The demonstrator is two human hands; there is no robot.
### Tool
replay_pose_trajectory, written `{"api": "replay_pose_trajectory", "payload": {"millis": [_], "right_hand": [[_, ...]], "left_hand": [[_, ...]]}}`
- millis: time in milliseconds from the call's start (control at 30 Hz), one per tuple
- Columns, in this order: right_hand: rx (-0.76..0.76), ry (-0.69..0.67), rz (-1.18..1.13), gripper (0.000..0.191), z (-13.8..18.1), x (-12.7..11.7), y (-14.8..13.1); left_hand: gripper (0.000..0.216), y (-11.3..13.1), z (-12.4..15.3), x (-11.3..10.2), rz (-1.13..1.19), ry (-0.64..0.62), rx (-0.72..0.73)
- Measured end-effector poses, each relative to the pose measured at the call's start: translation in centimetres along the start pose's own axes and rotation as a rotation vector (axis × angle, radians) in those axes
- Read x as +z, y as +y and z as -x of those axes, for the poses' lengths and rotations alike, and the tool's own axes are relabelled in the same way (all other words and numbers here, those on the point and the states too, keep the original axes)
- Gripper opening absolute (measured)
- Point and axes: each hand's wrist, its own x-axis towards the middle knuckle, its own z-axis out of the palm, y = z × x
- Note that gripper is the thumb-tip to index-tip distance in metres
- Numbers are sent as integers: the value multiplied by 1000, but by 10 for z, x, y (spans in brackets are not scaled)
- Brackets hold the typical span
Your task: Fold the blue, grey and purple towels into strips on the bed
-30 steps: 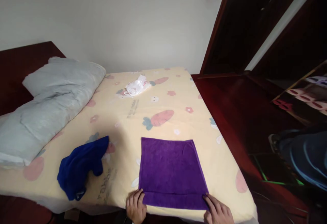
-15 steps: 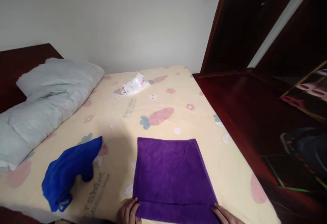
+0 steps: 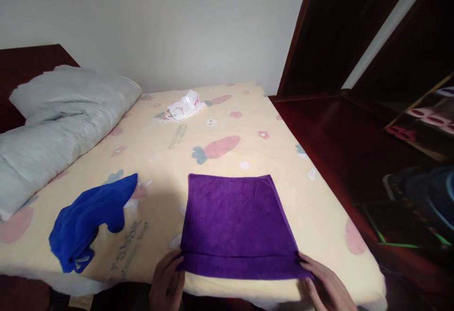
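A purple towel (image 3: pixel 237 211) lies spread flat on the bed, with a crease running across it close to its near edge. The fingers of my left hand (image 3: pixel 166 280) are closed on its near left corner. At the near right corner, my right hand (image 3: pixel 328 280) has its fingers on the towel's side edge and its thumb lower, by the corner. A crumpled blue cloth (image 3: pixel 90 216) rests to the left of the towel, apart from both hands.
The bed (image 3: pixel 255 157) has a cream sheet with carrot and flower prints. A grey quilt (image 3: pixel 67 117) is bunched at the left, and a white plastic bag (image 3: pixel 186 106) lies near the wall. Slippers (image 3: pixel 429 117) sit on a rack at right, beyond the bed's edge.
My view has tilted downward, so the bed sits higher in the picture and the towel's whole near edge now shows. Both hands remain at the towel's near corners.
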Motion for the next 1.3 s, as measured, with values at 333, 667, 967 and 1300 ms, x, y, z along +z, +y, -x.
{"api": "replay_pose_trajectory", "payload": {"millis": [333, 667, 967, 1300], "right_hand": [[349, -102, -233, 44, -25, -5, -9], [471, -104, -366, 53, -39, -11, -4], [439, -158, -213, 46, -46, -7, -11], [399, -230, -19, 52, -57, -3, -5]], "left_hand": [[34, 9, -24, -8, 129, -204, -210], [35, 0, -38, -16, 435, -284, -421], [33, 5, -48, -8, 299, -307, -350], [30, 6, -41, 5, 138, -79, -222]]}}
